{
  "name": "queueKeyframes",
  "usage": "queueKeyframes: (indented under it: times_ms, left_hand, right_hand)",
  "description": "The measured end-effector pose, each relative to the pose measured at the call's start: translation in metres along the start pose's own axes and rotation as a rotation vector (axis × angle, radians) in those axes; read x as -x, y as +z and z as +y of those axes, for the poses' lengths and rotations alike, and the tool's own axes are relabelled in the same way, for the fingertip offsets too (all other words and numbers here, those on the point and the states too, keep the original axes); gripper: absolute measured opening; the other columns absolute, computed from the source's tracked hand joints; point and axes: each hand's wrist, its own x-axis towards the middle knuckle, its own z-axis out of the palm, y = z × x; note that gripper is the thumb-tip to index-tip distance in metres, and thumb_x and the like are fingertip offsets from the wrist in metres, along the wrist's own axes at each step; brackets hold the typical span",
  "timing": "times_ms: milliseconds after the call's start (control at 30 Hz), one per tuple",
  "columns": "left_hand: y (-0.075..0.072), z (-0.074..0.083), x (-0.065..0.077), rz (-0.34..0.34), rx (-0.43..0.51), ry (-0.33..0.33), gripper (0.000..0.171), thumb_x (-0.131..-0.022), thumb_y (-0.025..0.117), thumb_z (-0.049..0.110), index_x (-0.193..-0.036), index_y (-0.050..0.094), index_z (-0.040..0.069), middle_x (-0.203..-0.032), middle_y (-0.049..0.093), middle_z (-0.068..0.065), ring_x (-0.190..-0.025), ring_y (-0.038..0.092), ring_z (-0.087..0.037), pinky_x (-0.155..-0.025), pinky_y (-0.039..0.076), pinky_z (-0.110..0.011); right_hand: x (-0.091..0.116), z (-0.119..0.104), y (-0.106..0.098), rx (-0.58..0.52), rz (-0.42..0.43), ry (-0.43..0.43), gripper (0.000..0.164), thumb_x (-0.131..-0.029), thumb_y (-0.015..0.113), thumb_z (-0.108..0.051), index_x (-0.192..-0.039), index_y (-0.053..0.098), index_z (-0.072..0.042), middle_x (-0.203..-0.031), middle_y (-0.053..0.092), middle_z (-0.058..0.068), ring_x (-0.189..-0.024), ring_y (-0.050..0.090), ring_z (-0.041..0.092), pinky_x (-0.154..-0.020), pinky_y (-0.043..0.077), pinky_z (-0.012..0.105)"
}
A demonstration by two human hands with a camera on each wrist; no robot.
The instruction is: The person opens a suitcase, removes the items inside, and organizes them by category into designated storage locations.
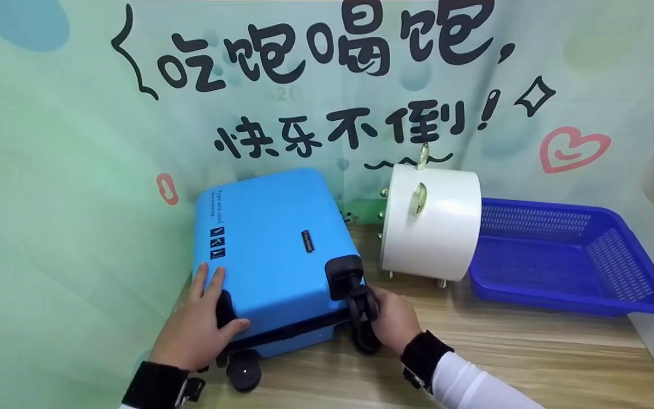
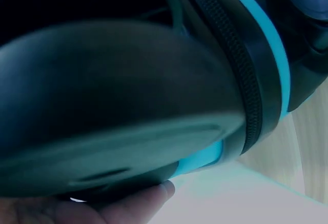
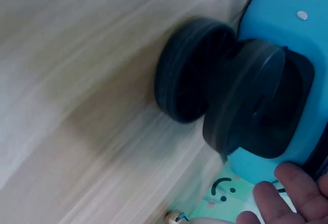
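Note:
A bright blue hard-shell suitcase (image 1: 270, 238) lies on the wooden table with its wheeled end towards me. My left hand (image 1: 193, 324) rests on its near left corner, fingers straight along the edge and thumb spread across the shell. At the near right corner, my right hand (image 1: 398, 318) touches the side, partly hidden by a black double wheel (image 1: 364, 312). Another black wheel (image 1: 244, 372) shows below the left hand and fills much of the left wrist view. In the right wrist view, loosely extended fingertips (image 3: 266, 196) lie beside the blue shell.
Right of the suitcase is a white drum-shaped container (image 1: 435, 221) with gold-coloured handles and small feet. Beyond it lies a dark blue plastic basket (image 1: 565, 272) with perforated sides. A pale green printed cloth (image 1: 77, 199) covers the walls behind and at the left.

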Motion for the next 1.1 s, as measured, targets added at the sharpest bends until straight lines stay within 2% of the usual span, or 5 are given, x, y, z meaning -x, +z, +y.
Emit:
queueKeyframes:
  times_ms: [100, 200, 300, 500, 1100]
  left_hand:
    - [0.001, 0.002, 0.001, -0.003, -0.007, -0.021, 0.111, -0.092, 0.068, 0.068, -0.171, 0.010, 0.014, -0.176, -0.003, -0.024, -0.149, 0.035, -0.058, -0.095, 0.057, -0.061]
    - [0.005, 0.007, 0.002, -0.009, -0.012, -0.067, 0.113, -0.092, 0.068, 0.069, -0.171, 0.009, 0.014, -0.176, -0.005, -0.024, -0.109, 0.068, -0.051, -0.070, 0.060, -0.048]
    - [0.012, 0.016, 0.004, 0.017, -0.008, -0.102, 0.114, -0.092, 0.070, 0.068, -0.171, 0.010, 0.011, -0.176, -0.006, -0.025, -0.081, 0.071, -0.038, -0.054, 0.050, -0.034]
    - [0.024, 0.032, 0.008, 0.091, 0.004, -0.128, 0.111, -0.096, 0.069, 0.061, -0.169, 0.008, 0.005, -0.174, -0.005, -0.031, -0.105, 0.068, -0.055, -0.071, 0.059, -0.046]
    - [0.031, 0.051, 0.014, 0.116, 0.007, -0.193, 0.105, -0.100, 0.066, 0.055, -0.168, 0.006, 0.001, -0.171, -0.006, -0.036, -0.099, 0.069, -0.054, -0.069, 0.058, -0.052]
  right_hand:
    - [-0.003, 0.002, 0.002, -0.027, -0.012, 0.013, 0.020, -0.077, 0.076, 0.000, -0.094, 0.075, -0.012, -0.084, 0.078, 0.006, -0.080, 0.076, 0.028, -0.071, 0.060, 0.044]
    - [-0.010, 0.005, 0.002, -0.049, -0.026, 0.036, 0.031, -0.077, 0.075, 0.003, -0.105, 0.078, -0.010, -0.091, 0.080, 0.008, -0.085, 0.077, 0.029, -0.077, 0.061, 0.046]
    - [-0.018, 0.008, 0.003, -0.050, -0.027, 0.051, 0.030, -0.077, 0.073, 0.003, -0.103, 0.078, -0.011, -0.092, 0.080, 0.008, -0.086, 0.076, 0.029, -0.080, 0.061, 0.048]
    - [-0.024, 0.013, 0.003, 0.015, 0.025, 0.012, 0.014, -0.084, 0.068, 0.000, -0.081, 0.067, -0.014, -0.085, 0.078, 0.010, -0.082, 0.077, 0.035, -0.073, 0.061, 0.049]
    - [-0.029, 0.002, 0.006, 0.046, 0.057, 0.066, 0.015, -0.085, 0.066, -0.001, -0.071, 0.063, -0.007, -0.079, 0.075, 0.020, -0.076, 0.075, 0.044, -0.064, 0.059, 0.055]
